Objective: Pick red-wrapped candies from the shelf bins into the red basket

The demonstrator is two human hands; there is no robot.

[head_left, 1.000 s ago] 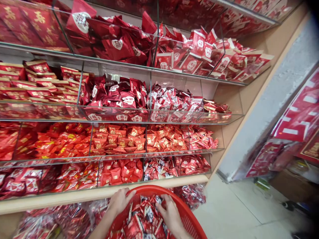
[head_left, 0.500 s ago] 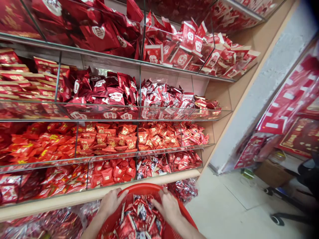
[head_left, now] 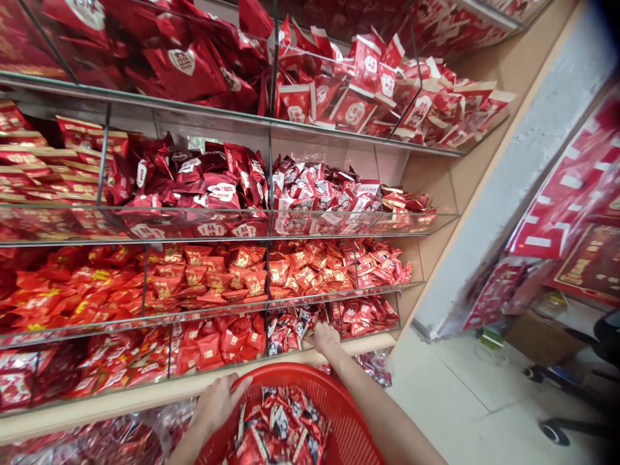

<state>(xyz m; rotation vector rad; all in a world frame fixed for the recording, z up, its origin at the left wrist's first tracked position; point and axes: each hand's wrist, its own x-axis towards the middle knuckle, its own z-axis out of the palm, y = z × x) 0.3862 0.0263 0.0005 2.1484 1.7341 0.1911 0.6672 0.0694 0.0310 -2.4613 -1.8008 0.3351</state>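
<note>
A red plastic basket stands at the bottom centre, holding many red, black and white candy packets. Its left rim is gripped by my left hand, fingers curled over the edge. My right hand is away from the basket, up at the bottom shelf's front, beside a compartment of similar black, white and red packets. The fingers of that hand are partly hidden against the glass divider and packets, so whether they hold anything is unclear.
Glass-fronted shelves with divided compartments of red packets rise ahead. A wooden ledge runs below them, above plastic-wrapped bags. At right are a grey wall, a cardboard box and a wheeled chair base.
My right hand has left the basket's rim and moved up and forward to the bottom shelf. My left hand stays on the rim. The view has shifted slightly.
</note>
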